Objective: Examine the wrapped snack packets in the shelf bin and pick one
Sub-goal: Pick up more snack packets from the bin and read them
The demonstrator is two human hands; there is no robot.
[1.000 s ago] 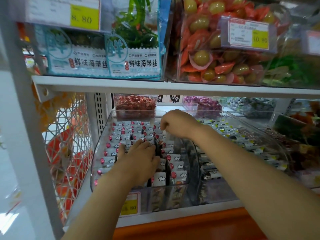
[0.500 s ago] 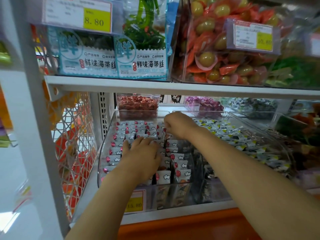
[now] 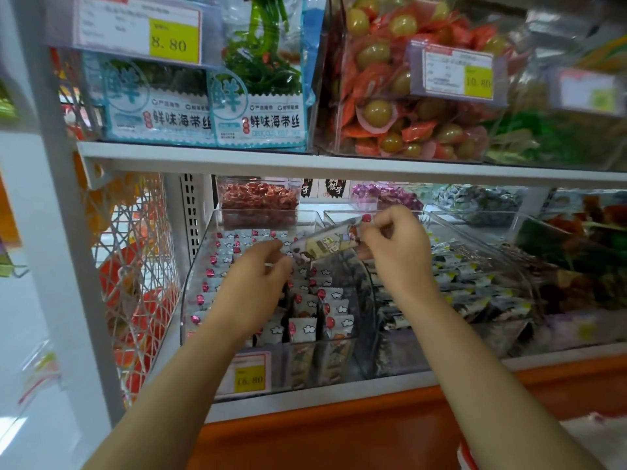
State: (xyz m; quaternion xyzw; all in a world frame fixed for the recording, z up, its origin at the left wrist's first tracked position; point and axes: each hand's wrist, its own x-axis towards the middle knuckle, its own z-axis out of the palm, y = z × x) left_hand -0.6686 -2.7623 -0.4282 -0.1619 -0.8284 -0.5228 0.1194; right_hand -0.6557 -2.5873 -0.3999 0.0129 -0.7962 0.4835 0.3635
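Observation:
A clear plastic shelf bin (image 3: 193, 293) holds several rows of small white wrapped snack packets (image 3: 334, 301) with red dots and cloud prints. My right hand (image 3: 398, 252) pinches one wrapped packet (image 3: 327, 244) by its end and holds it lifted above the bin, lying roughly level. My left hand (image 3: 254, 283) hovers over the rows with fingers loosely curled, its fingertips near the lifted packet's left end; whether they touch it I cannot tell.
A yellow price tag (image 3: 249, 378) sits on the bin's front. A second clear bin (image 3: 522, 279) of dark packets stands to the right. The white upper shelf (image 3: 339, 166) hangs close above, loaded with seaweed bags (image 3: 258, 96) and olive packs (image 3: 400, 106). A wire rack (image 3: 135, 266) is at left.
My right hand has pulled one packet up out of the rows and raised it. My left hand has lifted off the packets and moved up toward it.

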